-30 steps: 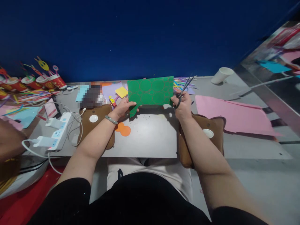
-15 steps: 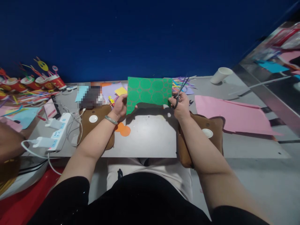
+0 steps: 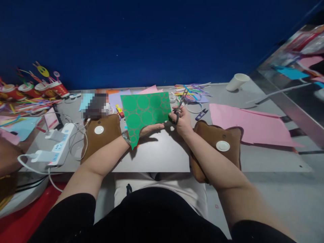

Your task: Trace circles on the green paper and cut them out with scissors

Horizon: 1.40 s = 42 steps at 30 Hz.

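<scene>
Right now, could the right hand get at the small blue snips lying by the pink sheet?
Probably yes. The small blue snips lie on open table just right of the right hand, with nothing between them. But that hand is already gripping scissors, so it would likely have to put them down first.

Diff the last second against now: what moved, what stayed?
The green sheet swung toward the person's left and tilted, one corner now pointing down over the left wrist. The left hand shifted its grip under the sheet; the right hand with the scissors moved left with it. Both brown pads, pink paper and white cup stayed.
</scene>
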### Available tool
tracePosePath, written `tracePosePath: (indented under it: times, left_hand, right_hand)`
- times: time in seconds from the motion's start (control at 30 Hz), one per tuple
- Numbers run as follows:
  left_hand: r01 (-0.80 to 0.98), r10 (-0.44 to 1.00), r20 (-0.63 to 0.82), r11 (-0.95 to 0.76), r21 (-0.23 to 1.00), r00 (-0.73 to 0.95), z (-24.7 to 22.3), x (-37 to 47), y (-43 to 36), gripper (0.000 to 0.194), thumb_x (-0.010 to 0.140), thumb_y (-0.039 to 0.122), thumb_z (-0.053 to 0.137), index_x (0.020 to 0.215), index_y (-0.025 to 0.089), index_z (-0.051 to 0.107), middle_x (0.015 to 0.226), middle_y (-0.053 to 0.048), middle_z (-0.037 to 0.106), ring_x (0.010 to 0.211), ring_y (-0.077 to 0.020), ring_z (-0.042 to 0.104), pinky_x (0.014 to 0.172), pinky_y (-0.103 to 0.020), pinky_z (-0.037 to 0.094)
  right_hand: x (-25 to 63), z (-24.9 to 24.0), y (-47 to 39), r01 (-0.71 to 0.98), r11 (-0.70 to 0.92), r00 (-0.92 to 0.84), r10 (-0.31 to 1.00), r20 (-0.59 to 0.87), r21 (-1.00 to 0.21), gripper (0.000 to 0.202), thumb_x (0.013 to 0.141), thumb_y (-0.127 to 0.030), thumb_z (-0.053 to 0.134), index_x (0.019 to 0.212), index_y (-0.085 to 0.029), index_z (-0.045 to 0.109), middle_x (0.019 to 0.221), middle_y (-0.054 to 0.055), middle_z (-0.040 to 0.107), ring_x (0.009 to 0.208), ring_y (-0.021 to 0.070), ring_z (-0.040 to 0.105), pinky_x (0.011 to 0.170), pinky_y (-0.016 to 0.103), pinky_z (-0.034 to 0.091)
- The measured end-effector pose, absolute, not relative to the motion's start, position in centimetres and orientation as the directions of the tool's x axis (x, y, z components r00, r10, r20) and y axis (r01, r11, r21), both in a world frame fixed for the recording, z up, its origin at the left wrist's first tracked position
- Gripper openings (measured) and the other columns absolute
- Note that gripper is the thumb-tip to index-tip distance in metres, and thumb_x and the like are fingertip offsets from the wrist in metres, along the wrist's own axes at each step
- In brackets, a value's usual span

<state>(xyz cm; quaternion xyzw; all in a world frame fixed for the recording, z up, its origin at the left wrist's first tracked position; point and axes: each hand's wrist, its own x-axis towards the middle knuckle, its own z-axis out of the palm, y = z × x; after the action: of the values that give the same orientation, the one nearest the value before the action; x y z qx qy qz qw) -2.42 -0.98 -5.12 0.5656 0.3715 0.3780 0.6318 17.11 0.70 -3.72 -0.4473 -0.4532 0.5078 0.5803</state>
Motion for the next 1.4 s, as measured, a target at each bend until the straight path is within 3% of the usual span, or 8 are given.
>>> tracePosePath:
  times: [0.1,0.17,0.3,0.5,0.7,0.93,1.07,1.4]
  left_hand:
    - [-0.014,0.938,-0.118,0.129,0.991,0.327,-5.1,-2.6,-1.2,0.038,0.088,0.063,0.082,0.099,0.026,0.083,0.107,-0.011,0.084,0.127,-0.0302,0.074,0.112,-0.047,0.059]
    - [0.034,0.967,-0.183,0.179,0.983,0.180,-4.7,-2.9,-1.5,0.039,0.092,0.063,0.076,0.091,0.025,0.083,0.104,-0.010,0.084,0.120,-0.0290,0.074,0.110,-0.044,0.058]
    - [0.091,0.931,-0.340,0.330,0.940,0.130,-3.5,-3.2,-2.1,0.044,0.095,0.059,0.077,0.073,0.021,0.080,0.086,-0.009,0.081,0.087,-0.0218,0.072,0.087,-0.033,0.058]
    - [-0.030,0.943,-0.322,0.325,0.945,0.084,-2.7,-3.3,-1.6,0.035,0.098,0.050,0.075,0.082,0.021,0.084,0.088,-0.007,0.081,0.082,-0.0179,0.069,0.071,-0.027,0.056]
    - [-0.112,0.970,-0.238,0.232,0.966,-0.044,-3.1,-3.5,-0.8,0.037,0.101,0.052,0.069,0.090,0.021,0.084,0.095,-0.008,0.081,0.090,-0.0193,0.071,0.080,-0.028,0.058]
    - [-0.237,0.975,-0.222,0.209,0.949,-0.027,-2.2,-2.7,-1.2,0.038,0.110,0.044,0.058,0.091,0.019,0.080,0.088,-0.006,0.078,0.084,-0.0156,0.073,0.093,-0.028,0.059]
    - [-0.204,0.981,-0.193,0.191,0.960,0.010,-1.7,-2.2,-1.9,0.045,0.112,0.052,0.055,0.094,0.018,0.080,0.091,-0.007,0.080,0.085,-0.0159,0.075,0.091,-0.028,0.060]
    - [-0.169,0.959,-0.278,0.283,0.944,0.053,-0.6,-1.5,-3.3,0.041,0.113,0.040,0.055,0.086,0.019,0.078,0.084,-0.004,0.079,0.085,-0.0155,0.075,0.091,-0.026,0.060]
  right_hand:
    - [16.9,-3.7,0.5,-0.188,0.094,0.102,0.992,0.076,-0.978,0.063,0.053,-0.042,0.093,0.099,-0.027,0.053,0.071,-0.009,0.059,0.057,0.0093,0.051,0.059,0.025,0.046]
    - [17.1,-3.7,0.6,-0.189,0.114,0.148,0.985,0.086,-0.975,0.061,0.054,-0.041,0.091,0.099,-0.027,0.053,0.071,-0.009,0.059,0.056,0.0086,0.050,0.058,0.024,0.046]
    - [17.3,-3.9,0.6,-0.148,0.169,0.193,0.971,0.139,-0.974,0.056,0.059,-0.041,0.088,0.101,-0.027,0.053,0.073,-0.008,0.060,0.058,0.0090,0.054,0.057,0.024,0.046]
    - [17.2,-4.5,0.2,-0.141,0.149,0.129,0.983,0.131,-0.979,0.065,0.067,-0.057,0.093,0.105,-0.028,0.049,0.074,-0.008,0.062,0.054,0.0094,0.055,0.050,0.023,0.044]
    - [17.0,-4.6,-0.4,-0.057,0.023,-0.057,0.998,0.026,-0.998,0.076,0.070,-0.078,0.091,0.110,-0.027,0.051,0.084,-0.001,0.072,0.069,0.0142,0.068,0.060,0.026,0.056]
    - [16.4,-4.0,-2.1,0.083,-0.011,-0.329,0.944,-0.038,-0.996,0.070,0.074,-0.073,0.092,0.107,-0.027,0.053,0.083,-0.001,0.072,0.079,0.0196,0.072,0.079,0.039,0.061]
    - [16.1,-3.9,-2.6,0.161,0.027,-0.369,0.929,-0.035,-0.987,0.066,0.070,-0.065,0.097,0.104,-0.026,0.056,0.086,-0.001,0.072,0.079,0.0194,0.068,0.075,0.037,0.056]
    - [15.6,-3.6,-3.2,0.077,0.041,-0.387,0.922,0.008,-0.996,0.066,0.072,-0.072,0.094,0.096,-0.026,0.052,0.074,-0.003,0.068,0.065,0.0159,0.062,0.064,0.032,0.051]
